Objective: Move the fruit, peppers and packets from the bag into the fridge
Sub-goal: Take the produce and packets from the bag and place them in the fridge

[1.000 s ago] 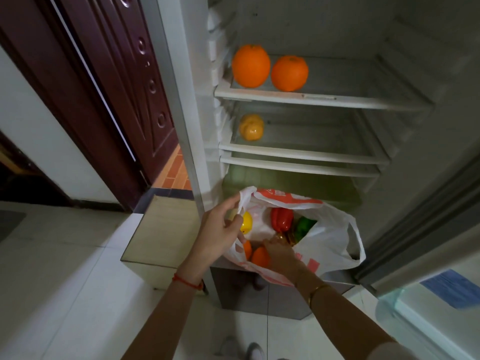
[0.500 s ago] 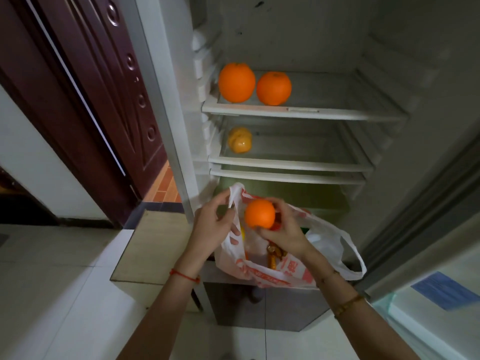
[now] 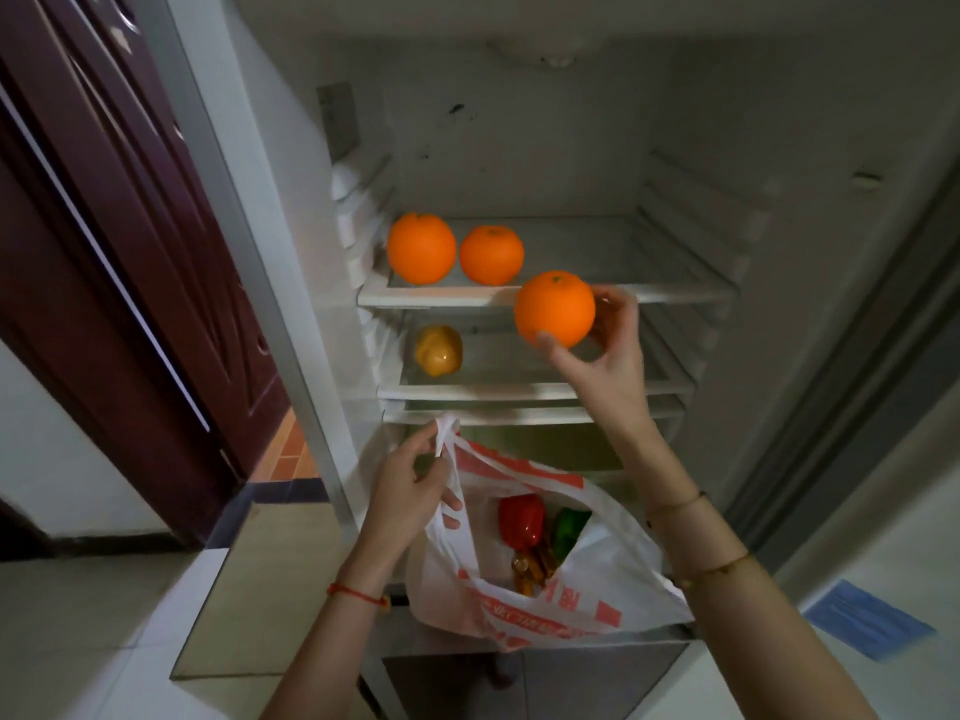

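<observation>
My right hand point(image 3: 610, 350) grips an orange point(image 3: 555, 309) in the air, just in front of the upper fridge shelf point(image 3: 649, 291). Two more oranges point(image 3: 422, 247) point(image 3: 491, 254) sit on that shelf at its left. A yellow pepper point(image 3: 438, 350) lies on the shelf below. My left hand point(image 3: 410, 491) pinches the rim of the white and red plastic bag point(image 3: 597, 610), holding it up. Inside the bag I see a red pepper point(image 3: 521, 522), a green pepper point(image 3: 567, 530) and orange-brown packets point(image 3: 532, 569).
The fridge's left wall and frame point(image 3: 249, 252) stand beside a dark red door point(image 3: 130, 241). A low beige block point(image 3: 244, 589) sits on the floor at the left. The fridge door's edge point(image 3: 857, 356) is at the right, with a blue pad point(image 3: 867, 623) on the floor.
My right hand has lifted the orange out of the bag and raised it up to the upper shelf. My left hand keeps its hold on the bag's rim.
</observation>
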A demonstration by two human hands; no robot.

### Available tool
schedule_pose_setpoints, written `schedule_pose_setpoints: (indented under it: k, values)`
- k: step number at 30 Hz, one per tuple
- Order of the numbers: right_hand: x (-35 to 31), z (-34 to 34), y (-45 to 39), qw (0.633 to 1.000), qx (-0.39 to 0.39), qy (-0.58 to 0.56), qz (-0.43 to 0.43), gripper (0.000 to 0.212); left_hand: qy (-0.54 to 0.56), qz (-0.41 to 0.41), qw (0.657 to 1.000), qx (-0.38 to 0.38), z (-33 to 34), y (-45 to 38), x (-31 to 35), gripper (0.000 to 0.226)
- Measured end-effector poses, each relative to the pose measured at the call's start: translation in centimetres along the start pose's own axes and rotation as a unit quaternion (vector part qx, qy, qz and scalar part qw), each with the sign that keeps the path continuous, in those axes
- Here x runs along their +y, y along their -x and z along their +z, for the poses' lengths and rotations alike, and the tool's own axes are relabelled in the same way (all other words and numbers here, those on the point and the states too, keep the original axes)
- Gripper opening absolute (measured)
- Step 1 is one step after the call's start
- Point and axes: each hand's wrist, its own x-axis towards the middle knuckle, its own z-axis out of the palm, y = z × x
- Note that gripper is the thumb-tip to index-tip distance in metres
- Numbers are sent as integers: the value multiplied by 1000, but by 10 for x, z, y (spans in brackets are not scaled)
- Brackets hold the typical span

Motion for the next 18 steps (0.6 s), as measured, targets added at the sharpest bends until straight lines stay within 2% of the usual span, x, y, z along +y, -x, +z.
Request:
schedule_pose_setpoints:
  k: [4,9,14,18]
  values:
    - [-6,-4,-40,998,43,45,-11,72,-6,-2,1000,2,2,-4,2,49]
    - [2,2,-79,992,58,111,-18,76,-17,-6,1000,9,2,-4,6,49]
    - [7,10,-97,981,40,187,22,73,-30,1,999,21,-1,-4,5,48]
    - [11,13,-99,980,32,194,32,76,-28,0,999,25,-2,-1,5,48]
